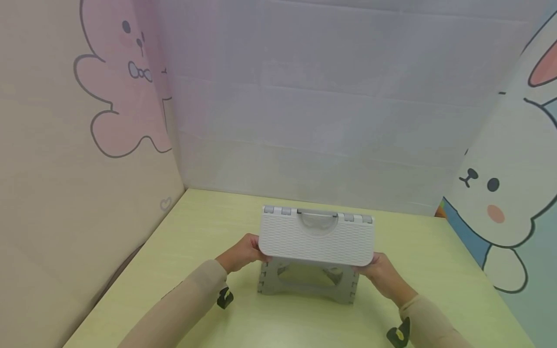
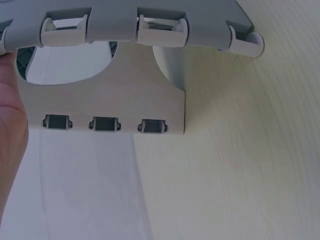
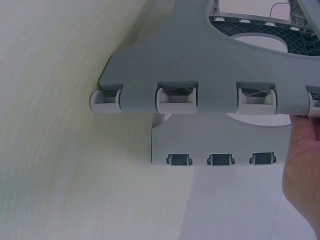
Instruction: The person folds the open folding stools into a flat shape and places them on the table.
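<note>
A white and grey folding step stool [image 1: 283, 237] is in the middle of the head view. Its textured white top faces the camera, with a grey carry handle [image 1: 317, 212] along the far edge. Below the top shows a grey leg panel [image 1: 304, 289] with a large cut-out. My left hand [image 1: 244, 252] grips the left side of the top near its front corner. At the opposite front corner, my right hand [image 1: 385, 275] holds on, its fingertips hidden beneath. Both wrist views show hinged grey leg panels [image 2: 115, 100] and the hands [image 3: 302, 170] at their edges.
The stool is over a pale yellow table [image 1: 217, 212]. A white sheet [image 1: 326, 121] hangs behind it. At the left is a wall with a pink bear drawing [image 1: 126, 96], at the right one with a white rabbit [image 1: 518, 193].
</note>
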{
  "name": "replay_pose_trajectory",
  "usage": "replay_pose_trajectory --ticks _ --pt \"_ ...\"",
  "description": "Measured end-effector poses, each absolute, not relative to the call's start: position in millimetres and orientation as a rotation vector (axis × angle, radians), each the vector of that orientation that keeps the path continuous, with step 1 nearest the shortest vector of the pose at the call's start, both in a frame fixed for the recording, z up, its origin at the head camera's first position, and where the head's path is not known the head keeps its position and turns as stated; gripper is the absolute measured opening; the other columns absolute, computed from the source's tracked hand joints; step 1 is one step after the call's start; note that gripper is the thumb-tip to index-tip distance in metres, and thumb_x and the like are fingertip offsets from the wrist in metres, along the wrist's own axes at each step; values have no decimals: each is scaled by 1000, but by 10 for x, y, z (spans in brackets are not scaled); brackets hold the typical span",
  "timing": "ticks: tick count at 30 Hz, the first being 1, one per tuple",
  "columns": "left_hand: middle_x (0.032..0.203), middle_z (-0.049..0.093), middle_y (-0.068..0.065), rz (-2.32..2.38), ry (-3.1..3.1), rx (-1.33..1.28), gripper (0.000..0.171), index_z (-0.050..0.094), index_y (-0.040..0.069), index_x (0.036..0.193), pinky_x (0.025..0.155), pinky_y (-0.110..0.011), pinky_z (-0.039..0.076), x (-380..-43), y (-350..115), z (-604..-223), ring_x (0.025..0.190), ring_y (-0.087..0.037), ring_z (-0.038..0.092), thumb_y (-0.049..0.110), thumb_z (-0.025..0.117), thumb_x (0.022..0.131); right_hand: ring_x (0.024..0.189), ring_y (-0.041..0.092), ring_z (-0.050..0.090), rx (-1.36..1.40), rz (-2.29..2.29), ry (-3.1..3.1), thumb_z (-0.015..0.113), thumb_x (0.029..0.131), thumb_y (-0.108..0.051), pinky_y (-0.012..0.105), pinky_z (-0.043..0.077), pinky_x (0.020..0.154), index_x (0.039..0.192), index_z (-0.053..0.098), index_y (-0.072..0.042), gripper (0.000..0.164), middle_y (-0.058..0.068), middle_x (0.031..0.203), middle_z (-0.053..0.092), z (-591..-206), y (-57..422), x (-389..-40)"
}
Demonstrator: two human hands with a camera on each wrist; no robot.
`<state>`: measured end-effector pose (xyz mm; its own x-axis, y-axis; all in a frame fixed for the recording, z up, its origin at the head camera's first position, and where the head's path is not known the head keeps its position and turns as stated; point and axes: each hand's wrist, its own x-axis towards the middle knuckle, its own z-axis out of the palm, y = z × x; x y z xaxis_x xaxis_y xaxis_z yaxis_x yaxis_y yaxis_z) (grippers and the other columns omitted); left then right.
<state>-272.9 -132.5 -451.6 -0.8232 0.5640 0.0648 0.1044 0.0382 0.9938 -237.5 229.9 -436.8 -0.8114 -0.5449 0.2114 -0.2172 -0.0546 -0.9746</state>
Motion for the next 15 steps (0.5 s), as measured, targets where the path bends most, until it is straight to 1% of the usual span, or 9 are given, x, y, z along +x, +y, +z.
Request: replay_pose_trajectory --ticks 15 --pt "119 60 -28 1828 2005 675 30 59 -19 110 93 -49 47 -2737 -1318 -4528 109 -29 58 -12 60 81 109 1 57 -833 -1964 1960 49 92 8 17 44 90 112 68 -31 48 -15 116 65 -4369 2288 -2368"
